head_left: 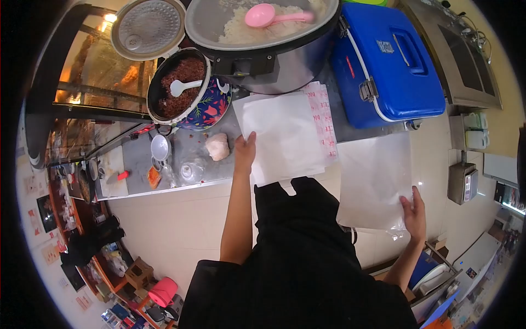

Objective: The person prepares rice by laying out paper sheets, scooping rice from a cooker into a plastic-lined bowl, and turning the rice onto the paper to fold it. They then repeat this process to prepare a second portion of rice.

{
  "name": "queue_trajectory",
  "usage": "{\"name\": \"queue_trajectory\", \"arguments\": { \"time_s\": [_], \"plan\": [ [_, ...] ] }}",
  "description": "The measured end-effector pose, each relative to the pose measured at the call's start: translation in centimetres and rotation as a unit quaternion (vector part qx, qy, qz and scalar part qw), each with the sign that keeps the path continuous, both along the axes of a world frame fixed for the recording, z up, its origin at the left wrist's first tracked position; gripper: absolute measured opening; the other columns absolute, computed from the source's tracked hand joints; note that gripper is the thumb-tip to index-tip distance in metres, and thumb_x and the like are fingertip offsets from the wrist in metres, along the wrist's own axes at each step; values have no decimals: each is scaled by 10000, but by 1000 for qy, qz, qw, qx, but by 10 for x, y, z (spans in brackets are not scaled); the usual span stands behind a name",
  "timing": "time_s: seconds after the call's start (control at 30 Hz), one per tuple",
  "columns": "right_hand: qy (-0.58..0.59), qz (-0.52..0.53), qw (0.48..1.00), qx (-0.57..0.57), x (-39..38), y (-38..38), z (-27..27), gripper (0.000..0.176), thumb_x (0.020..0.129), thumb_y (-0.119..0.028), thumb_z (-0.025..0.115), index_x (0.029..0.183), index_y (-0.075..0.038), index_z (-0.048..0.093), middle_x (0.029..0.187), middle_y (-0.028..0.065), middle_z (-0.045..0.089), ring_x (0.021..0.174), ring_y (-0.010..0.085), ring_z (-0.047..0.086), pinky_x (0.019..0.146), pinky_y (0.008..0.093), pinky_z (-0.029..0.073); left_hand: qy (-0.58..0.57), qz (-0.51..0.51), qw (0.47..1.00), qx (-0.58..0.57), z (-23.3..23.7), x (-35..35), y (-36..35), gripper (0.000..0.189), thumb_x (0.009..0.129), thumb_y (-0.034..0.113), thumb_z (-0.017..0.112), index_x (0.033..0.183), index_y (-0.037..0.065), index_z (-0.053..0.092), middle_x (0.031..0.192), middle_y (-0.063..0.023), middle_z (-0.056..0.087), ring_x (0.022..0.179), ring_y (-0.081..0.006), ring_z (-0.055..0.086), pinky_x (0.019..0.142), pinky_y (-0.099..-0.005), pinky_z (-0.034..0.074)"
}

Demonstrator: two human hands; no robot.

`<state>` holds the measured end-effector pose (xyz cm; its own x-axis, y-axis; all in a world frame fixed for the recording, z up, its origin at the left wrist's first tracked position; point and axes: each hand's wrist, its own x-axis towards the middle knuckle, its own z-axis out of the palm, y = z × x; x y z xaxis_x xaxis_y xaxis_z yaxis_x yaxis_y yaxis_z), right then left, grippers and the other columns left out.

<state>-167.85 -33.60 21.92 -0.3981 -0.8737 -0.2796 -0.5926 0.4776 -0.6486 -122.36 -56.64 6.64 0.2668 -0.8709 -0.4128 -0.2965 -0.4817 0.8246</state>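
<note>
Paper stack [287,131] before rice pot [296,68]; cooler [394,77] right; perhaps a knife [123,175] left.

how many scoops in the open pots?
2: a pink scoop in the large silver pot, and a white scoop in the smaller floral pot. Any buried deeper wouldn't show.

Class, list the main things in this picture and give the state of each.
Large rice cooker, open, white rice inside
Pink ladle, lying on the white rice
Floral rice cooker, lid raised, reddish-brown rice inside
White paddle, resting on the reddish-brown rice
Blue cooler box, lid shut
White paper stack, lying flat, unevenly aligned
Loose translucent sheet, held apart from the stack
Left hand, gripping the stack's left edge
Right hand, gripping the sheet's right edge
</note>
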Motion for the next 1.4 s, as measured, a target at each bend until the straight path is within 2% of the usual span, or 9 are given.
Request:
{"name": "queue_trajectory", "arguments": {
  "time_s": [0.1,0.13,0.23,0.43,0.63,0.97,1.07,1.2,1.4],
  "plan": [
    [-32,-10,999,-8,5,-10,3,487,998,-138,612,1388,106,453,1157,198,651,989,185,618,876,307,514,-12,37,996,79,-9,20,-13,392,966,344,614,1114,-13,682,977,-106,708,882,-204,652,801,-350,505],
    [-45,-12,999,-2,6,-14,5,490,999,-138,611,1391,108,450,1173,195,646,1001,187,616,891,310,514,86,26,995,48,-20,27,-16,447,963,362,612,1170,-33,655,1037,-117,714,946,-203,659,830,-346,503],
    [-75,-21,997,11,6,-18,6,508,996,-142,618,1397,113,440,1218,202,631,1055,195,610,924,319,508,10,-43,995,84,-20,34,-21,472,963,371,612,1206,-33,644,1102,-126,706,1013,-195,653,868,-328,500],
    [-73,-39,997,7,-1,-8,-8,550,986,-161,639,1414,111,426,1361,240,553,1210,231,561,1003,343,467,215,-14,972,93,-5,20,-27,415,967,293,632,1242,-18,633,1163,-111,692,1049,-186,644,903,-320,502],
    [-90,-38,995,12,-7,-8,-14,576,980,-169,652,1426,108,414,1371,219,554,1237,231,542,1033,336,439,152,-173,971,66,-6,3,-28,379,947,246,680,1216,-14,626,1106,-97,695,976,-180,660,873,-319,517],
    [-310,-61,948,-48,0,-17,-65,487,993,-31,578,1446,48,419,1351,88,556,1200,167,540,1049,302,414,374,16,910,-178,117,53,31,370,955,89,630,1303,-14,556,1253,-139,640,1047,-222,666,938,-340,529],
    [-396,6,918,-21,25,-45,-80,447,998,-31,568,1426,15,447,1313,62,576,1192,148,536,1038,294,423,445,22,882,-154,142,91,52,334,954,91,639,1273,7,587,1200,-125,668,1001,-204,681,890,-329,551],
    [-418,126,899,-44,71,-90,-111,449,997,-46,583,1425,1,456,1295,63,590,1191,131,535,1020,288,440,461,25,872,-162,152,109,64,322,954,96,643,1260,10,595,1188,-122,674,992,-197,683,877,-328,555],
    [-511,43,857,-58,140,-149,-154,476,967,-77,637,1409,4,480,1298,79,603,1191,146,545,1026,318,450,414,35,896,-158,130,77,50,305,953,102,649,1242,13,608,1171,-117,682,979,-187,686,859,-326,560]
  ]
}}
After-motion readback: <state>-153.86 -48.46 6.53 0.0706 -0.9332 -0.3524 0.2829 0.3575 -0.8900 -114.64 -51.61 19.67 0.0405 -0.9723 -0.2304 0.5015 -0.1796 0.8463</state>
